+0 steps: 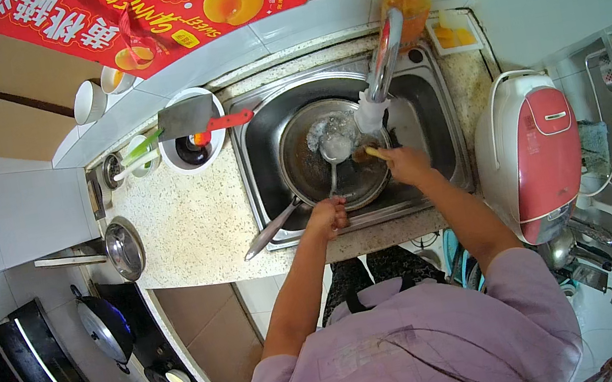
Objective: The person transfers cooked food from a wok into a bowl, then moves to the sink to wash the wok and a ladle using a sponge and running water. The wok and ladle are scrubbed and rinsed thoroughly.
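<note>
In the stainless-steel sink [423, 129] lies a round metal pan [301, 161], its handle resting over the sink's lower left edge. My left hand [330, 217] is closed on the handle of a metal ladle [336, 148], whose bowl sits within the pan. A scrub brush [363, 153] with a light handle is in my right hand [406, 163], its head just right of the ladle's bowl. Above the pan hangs the faucet [385, 56] with a white nozzle. Water and foam show around the ladle.
Left of the sink, a cleaver [187, 118] lies across a white bowl [179, 160] holding an eggplant. An orange soap bottle [406, 7] stands behind the faucet. A pink and white rice cooker [545, 151] is at the right. A metal bowl [124, 248] sits at the counter's left end.
</note>
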The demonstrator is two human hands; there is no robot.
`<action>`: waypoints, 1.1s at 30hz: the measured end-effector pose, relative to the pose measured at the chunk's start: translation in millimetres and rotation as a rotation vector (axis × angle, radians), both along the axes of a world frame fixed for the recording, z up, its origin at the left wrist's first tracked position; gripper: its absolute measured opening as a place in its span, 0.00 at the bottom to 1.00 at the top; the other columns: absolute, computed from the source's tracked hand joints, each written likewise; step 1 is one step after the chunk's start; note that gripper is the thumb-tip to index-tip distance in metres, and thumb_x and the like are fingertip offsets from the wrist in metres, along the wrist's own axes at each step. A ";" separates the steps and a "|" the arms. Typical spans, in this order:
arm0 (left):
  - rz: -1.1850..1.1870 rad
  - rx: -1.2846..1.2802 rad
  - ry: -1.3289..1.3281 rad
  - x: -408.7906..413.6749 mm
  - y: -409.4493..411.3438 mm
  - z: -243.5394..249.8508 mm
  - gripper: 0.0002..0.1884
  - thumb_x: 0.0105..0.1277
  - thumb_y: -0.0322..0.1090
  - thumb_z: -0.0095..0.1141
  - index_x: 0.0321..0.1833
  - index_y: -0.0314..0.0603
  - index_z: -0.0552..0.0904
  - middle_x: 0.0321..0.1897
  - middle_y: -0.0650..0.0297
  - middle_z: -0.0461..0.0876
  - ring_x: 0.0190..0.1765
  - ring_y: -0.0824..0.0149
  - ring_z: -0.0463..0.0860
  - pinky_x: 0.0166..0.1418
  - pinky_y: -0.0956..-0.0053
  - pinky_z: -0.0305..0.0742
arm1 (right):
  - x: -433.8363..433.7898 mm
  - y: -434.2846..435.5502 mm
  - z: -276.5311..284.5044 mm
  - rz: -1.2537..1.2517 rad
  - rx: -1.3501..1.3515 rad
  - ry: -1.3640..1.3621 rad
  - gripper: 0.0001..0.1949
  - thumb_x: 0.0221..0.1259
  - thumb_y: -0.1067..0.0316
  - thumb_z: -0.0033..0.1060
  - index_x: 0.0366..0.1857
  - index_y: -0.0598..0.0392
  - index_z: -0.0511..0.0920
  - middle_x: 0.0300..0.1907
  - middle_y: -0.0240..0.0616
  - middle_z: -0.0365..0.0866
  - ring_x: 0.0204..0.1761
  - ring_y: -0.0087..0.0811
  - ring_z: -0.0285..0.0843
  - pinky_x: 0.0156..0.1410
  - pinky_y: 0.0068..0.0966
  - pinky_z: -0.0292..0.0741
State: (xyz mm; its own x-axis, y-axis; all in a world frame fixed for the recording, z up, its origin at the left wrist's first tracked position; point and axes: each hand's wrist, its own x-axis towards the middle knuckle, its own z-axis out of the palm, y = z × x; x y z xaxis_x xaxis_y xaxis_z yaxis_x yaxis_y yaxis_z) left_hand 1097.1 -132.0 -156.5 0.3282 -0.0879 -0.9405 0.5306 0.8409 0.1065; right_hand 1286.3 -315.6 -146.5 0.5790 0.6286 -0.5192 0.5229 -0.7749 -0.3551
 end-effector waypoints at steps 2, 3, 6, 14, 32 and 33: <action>-0.023 0.030 -0.018 1.3 4.3 -5.2 0.10 0.80 0.38 0.42 0.43 0.39 0.71 0.18 0.72 0.58 0.16 0.77 0.54 0.17 0.78 0.49 | -7.1 14.8 1.6 -0.122 0.076 0.006 0.26 0.67 0.62 0.54 0.70 0.27 0.71 0.39 0.45 0.87 0.38 0.47 0.85 0.43 0.44 0.79; -0.028 0.027 -0.014 2.5 4.8 -6.1 0.10 0.80 0.38 0.41 0.43 0.39 0.71 0.18 0.72 0.58 0.16 0.77 0.54 0.17 0.78 0.48 | -13.0 27.4 3.3 -0.185 0.114 0.011 0.24 0.68 0.61 0.54 0.69 0.28 0.72 0.38 0.45 0.87 0.38 0.47 0.85 0.43 0.44 0.78; -0.031 0.012 -0.010 4.3 7.2 -6.6 0.11 0.80 0.39 0.41 0.44 0.39 0.72 0.18 0.72 0.58 0.17 0.76 0.54 0.17 0.78 0.48 | -37.9 40.8 -14.9 -0.230 0.181 0.181 0.24 0.67 0.63 0.52 0.68 0.33 0.74 0.44 0.48 0.86 0.42 0.49 0.85 0.48 0.43 0.78; -0.967 1.214 -0.273 -34.7 5.6 -13.1 0.23 0.79 0.45 0.39 0.38 0.30 0.80 0.28 0.47 0.83 0.24 0.48 0.81 0.27 0.53 0.75 | -17.4 8.4 0.9 -0.396 0.262 0.035 0.23 0.72 0.59 0.50 0.70 0.33 0.71 0.45 0.47 0.86 0.42 0.49 0.85 0.47 0.44 0.78; -0.950 1.545 0.062 -75.1 -12.7 53.9 0.19 0.73 0.51 0.53 0.34 0.40 0.74 0.27 0.46 0.84 0.31 0.41 0.84 0.34 0.48 0.77 | -63.2 13.6 9.9 -0.551 0.500 0.202 0.23 0.75 0.58 0.50 0.73 0.35 0.68 0.41 0.54 0.85 0.35 0.45 0.83 0.42 0.38 0.77; -0.950 1.575 0.048 -76.8 -11.7 50.7 0.19 0.73 0.51 0.54 0.34 0.41 0.74 0.27 0.46 0.84 0.30 0.41 0.84 0.33 0.48 0.77 | -71.3 20.2 21.4 -0.439 0.457 0.170 0.24 0.75 0.58 0.50 0.73 0.37 0.67 0.40 0.53 0.84 0.34 0.45 0.82 0.42 0.37 0.77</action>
State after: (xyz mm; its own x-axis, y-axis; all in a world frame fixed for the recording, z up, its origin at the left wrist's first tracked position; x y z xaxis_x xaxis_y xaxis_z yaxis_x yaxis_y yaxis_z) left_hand 1020.3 -143.6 -105.8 0.6734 0.6615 -0.3300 0.7365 -0.5616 0.3772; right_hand 1215.0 -295.4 -125.1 0.7654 0.5314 -0.3629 0.0996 -0.6549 -0.7491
